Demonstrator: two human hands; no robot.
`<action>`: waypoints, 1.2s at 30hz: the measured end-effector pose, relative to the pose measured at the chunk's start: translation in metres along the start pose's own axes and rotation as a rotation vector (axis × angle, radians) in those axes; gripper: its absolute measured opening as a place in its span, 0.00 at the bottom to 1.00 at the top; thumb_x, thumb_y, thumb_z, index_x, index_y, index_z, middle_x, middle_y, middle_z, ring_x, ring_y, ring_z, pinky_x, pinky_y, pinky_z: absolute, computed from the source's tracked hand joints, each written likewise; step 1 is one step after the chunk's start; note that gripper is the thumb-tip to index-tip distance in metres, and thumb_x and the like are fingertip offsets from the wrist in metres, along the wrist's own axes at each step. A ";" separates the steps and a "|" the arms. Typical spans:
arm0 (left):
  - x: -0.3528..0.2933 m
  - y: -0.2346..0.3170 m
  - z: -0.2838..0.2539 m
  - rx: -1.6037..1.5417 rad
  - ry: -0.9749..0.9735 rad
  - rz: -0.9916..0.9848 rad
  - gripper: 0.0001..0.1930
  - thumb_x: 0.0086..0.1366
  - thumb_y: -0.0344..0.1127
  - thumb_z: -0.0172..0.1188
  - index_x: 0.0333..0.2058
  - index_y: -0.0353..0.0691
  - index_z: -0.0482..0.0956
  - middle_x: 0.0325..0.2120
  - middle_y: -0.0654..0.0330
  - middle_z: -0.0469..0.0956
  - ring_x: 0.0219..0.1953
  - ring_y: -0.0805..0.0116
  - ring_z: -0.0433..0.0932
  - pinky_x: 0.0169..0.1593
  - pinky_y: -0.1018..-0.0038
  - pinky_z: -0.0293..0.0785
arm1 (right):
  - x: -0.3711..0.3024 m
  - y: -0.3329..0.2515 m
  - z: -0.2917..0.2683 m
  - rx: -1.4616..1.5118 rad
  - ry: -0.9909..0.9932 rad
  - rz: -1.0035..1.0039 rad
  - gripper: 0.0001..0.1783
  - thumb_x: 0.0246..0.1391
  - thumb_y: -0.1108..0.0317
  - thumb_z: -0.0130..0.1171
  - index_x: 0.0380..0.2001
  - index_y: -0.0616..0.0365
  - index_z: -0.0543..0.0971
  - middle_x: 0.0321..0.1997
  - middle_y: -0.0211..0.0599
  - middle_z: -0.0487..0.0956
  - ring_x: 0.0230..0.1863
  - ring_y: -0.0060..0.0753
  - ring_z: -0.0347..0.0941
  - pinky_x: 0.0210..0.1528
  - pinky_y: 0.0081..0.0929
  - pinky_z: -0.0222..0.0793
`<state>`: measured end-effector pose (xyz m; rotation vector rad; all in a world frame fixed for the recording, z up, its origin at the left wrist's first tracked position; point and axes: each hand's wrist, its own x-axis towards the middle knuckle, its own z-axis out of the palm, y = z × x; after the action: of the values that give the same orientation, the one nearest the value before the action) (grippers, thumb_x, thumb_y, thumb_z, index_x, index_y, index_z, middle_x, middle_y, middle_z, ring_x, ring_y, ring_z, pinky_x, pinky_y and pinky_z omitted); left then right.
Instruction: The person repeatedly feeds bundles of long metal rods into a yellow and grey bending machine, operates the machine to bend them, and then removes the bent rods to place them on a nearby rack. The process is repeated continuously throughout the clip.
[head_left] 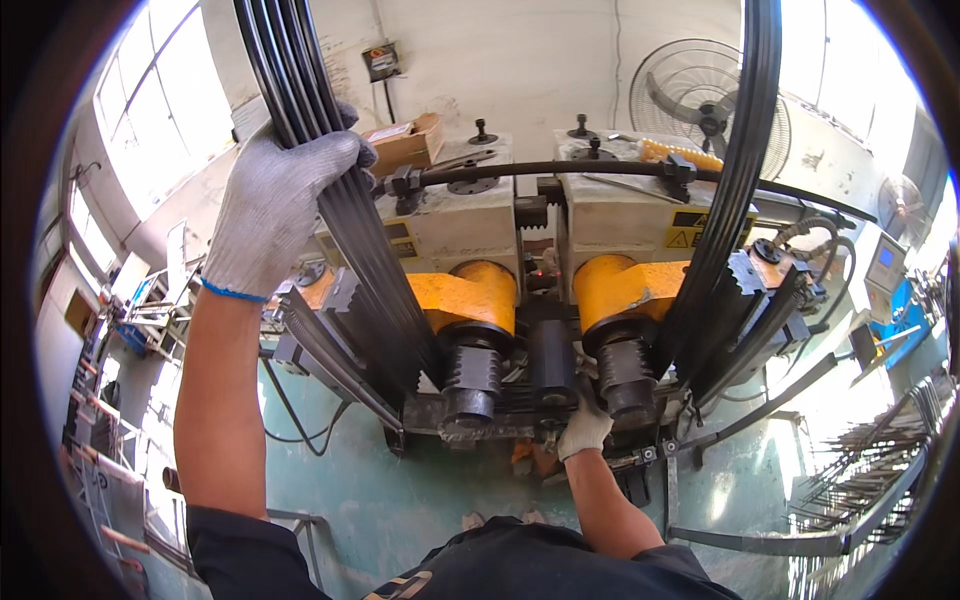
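My left hand (268, 205), in a grey-white knit glove with a blue cuff edge, is wrapped round a bundle of long black metal bars (378, 255). This bundle slants up to the upper left. At the right a matching bundle of black bars (735, 130) rises steeply. Both run down to a bending machine with two yellow arms (470, 297) and a dark hexagonal block (552, 362) between them. Low at the machine's middle, my gloved right hand (586, 428) reaches in just right of that block. Its fingers are mostly hidden among dark parts, so what they touch cannot be made out.
A long dark rod (545, 168) crosses the machine's top through clamps. Behind stand an open cardboard box (408, 142) and a large fan (710, 115). At the right are a control box (884, 262) and a rack of thin metal rods (880, 470). Hoses curve beside the machine.
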<state>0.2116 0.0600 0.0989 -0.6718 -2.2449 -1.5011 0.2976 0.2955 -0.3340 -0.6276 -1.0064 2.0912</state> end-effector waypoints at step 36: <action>-0.531 0.078 -0.195 -0.129 0.902 -0.237 0.21 0.72 0.38 0.76 0.56 0.33 0.79 0.42 0.56 0.87 0.45 0.65 0.87 0.53 0.66 0.86 | -0.185 0.008 -0.065 -0.032 -0.519 0.237 0.33 0.79 0.49 0.49 0.70 0.65 0.77 0.73 0.53 0.79 0.71 0.52 0.75 0.76 0.54 0.66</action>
<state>0.6994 -0.1953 -0.0538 0.2465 -1.5578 -1.6128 0.4540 0.1784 -0.3568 -0.2228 -1.2981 2.5226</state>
